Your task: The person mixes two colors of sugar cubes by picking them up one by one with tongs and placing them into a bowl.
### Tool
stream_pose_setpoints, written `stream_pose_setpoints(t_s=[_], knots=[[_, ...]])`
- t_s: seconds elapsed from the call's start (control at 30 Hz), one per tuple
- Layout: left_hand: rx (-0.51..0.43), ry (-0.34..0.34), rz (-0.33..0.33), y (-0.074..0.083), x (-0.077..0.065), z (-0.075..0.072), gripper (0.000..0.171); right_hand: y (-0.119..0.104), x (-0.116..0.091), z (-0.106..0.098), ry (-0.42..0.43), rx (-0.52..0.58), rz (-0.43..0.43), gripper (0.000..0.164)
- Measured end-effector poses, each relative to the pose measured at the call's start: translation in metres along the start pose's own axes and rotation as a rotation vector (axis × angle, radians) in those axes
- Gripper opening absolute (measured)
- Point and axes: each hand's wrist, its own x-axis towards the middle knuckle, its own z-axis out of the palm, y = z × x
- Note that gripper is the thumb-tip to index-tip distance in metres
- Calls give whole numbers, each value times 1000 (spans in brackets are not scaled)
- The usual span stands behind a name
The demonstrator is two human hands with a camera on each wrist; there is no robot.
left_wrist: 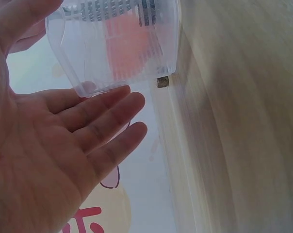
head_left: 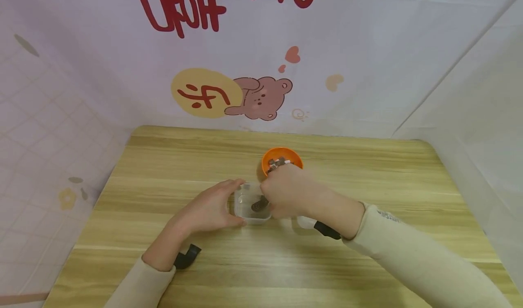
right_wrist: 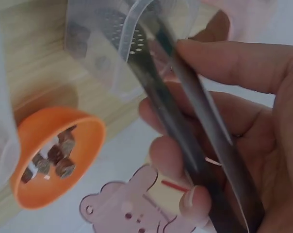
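Observation:
My right hand (head_left: 288,191) holds metal tongs (right_wrist: 170,116) with a perforated head, fingers and thumb wrapped along both arms. The tongs' heads are down inside a clear plastic container (head_left: 245,203). Dark small pieces (right_wrist: 79,44) show through the container's wall in the right wrist view. At the container's left side, my left hand (head_left: 210,208) grips it, thumb at the near corner and fingertips at the far one. Just beyond sits an orange bowl (head_left: 281,150) with several small brown and white cubes (right_wrist: 56,154), partly hidden by my right hand in the head view.
A whitish translucent container (head_left: 305,221) stands on the table right of my right hand, partly covered by the wrist. In the left wrist view a small brown cube (left_wrist: 162,81) appears by the clear container's edge. A printed white curtain (head_left: 359,49) borders the wooden table (head_left: 367,271).

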Motion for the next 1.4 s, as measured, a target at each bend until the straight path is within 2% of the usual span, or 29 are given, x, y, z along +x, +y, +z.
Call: stream_pose_setpoints(t_s=[0.13,0.27,0.4,0.47,0.67,0.87,1.0,1.1,1.27,1.4], knots=[[-1,-1,11,0,1,0,97,-10,6,-1,-65,-66,-12,26],[1,-2,15,1,1,1,96,-10,4,1,-33,-103,-34,27],[10,-4,15,2,2,0,97,-2,-1,0,-20,-52,-23,31],[11,-3,17,3,2,0,98,4,-5,0,21,-18,-20,31],[17,1,-1,2,1,0,101,29,-23,-2,224,62,-44,24],[15,3,-3,0,0,0,100,55,-40,-8,341,179,10,16],[17,5,-8,0,0,0,100,73,-47,-3,411,219,25,12],[15,3,-24,0,0,-1,102,85,-49,5,441,209,70,7],[4,-4,-31,1,0,0,102,97,-53,17,445,140,176,6],[-9,-8,-36,1,-1,0,101,100,-55,21,455,119,201,8]])
